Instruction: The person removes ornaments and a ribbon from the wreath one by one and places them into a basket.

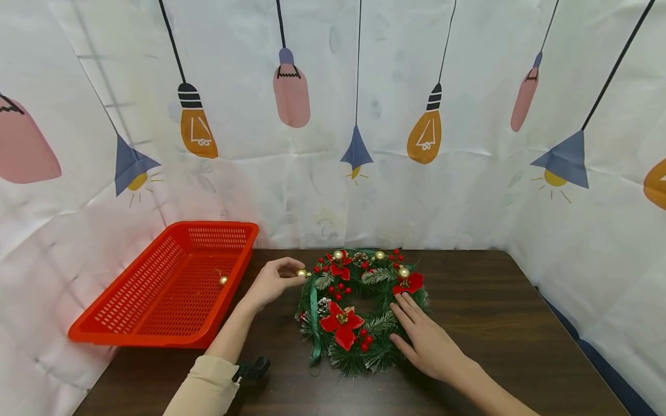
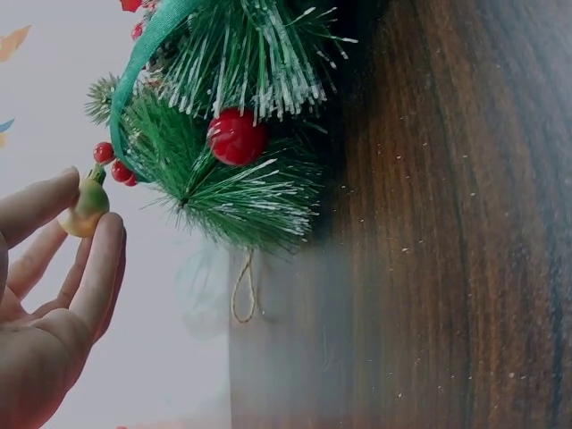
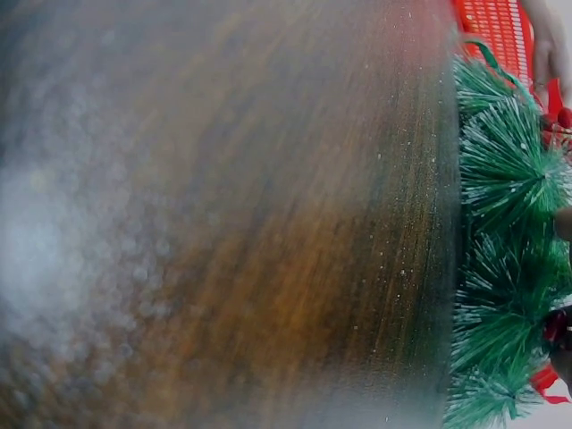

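- Left hand (image 1: 273,282): thumb and fingers pinch a small gold ball (image 1: 301,273), the gap between them only as wide as the ball; the remaining fingers are loosely bent.
- Position of ball: at the far left edge of the wreath (image 1: 382,355), beside the green ribbon (image 1: 314,312) and red berries (image 2: 120,171). Contact with the berries: cannot tell.
- Key relation (judged): the wreath lies immediately to the right of the left fingers, so the short gap between ball cap and greenery matters most. Left hand is the nearer one.
- Ball orientation: round body, axis through its cap (image 2: 97,173); head view shows this axis roughly level, cap pointing right, towards the wreath.
- Wreath orientation: a ring lying flat on the tabletop (image 1: 484,306), no single long axis apparent; ribbon runs near-to-far along its left side.
- Right hand (image 1: 429,341): fingers extended and slightly spread on the wreath's right side, below a red flower (image 1: 409,283), nothing gripped. Pressure not determinable.
- Red basket (image 1: 140,340), left of the wreath, contains another gold ball (image 1: 223,281).
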{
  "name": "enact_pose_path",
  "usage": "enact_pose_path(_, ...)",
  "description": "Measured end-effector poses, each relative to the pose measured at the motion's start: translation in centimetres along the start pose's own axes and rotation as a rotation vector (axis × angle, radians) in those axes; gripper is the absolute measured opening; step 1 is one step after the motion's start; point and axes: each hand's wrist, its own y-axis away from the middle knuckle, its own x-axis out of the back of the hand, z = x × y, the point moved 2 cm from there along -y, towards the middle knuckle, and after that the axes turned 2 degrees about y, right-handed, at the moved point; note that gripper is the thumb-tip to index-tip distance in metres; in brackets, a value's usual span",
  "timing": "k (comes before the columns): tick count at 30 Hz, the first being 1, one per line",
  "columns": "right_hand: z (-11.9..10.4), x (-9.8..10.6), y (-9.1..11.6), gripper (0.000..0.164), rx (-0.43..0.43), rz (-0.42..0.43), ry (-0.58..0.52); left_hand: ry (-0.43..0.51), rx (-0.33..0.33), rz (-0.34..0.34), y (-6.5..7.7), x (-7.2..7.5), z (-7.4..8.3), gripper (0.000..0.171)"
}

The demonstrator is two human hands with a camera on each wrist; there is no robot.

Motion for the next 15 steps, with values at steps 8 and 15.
enact_pose_path(8, -0.14, 0.1, 0.03, 0.066, 0.0, -0.007, -0.005, -0.008, 0.0, 0.006, 0.04, -0.43, -0.2, 0.026)
enact_pose_path(15, 0.0, 0.09, 0.05, 0.066, 0.003, 0.002, 0.008, -0.002, 0.0, -0.011, 0.22, -0.4, -0.08, 0.026)
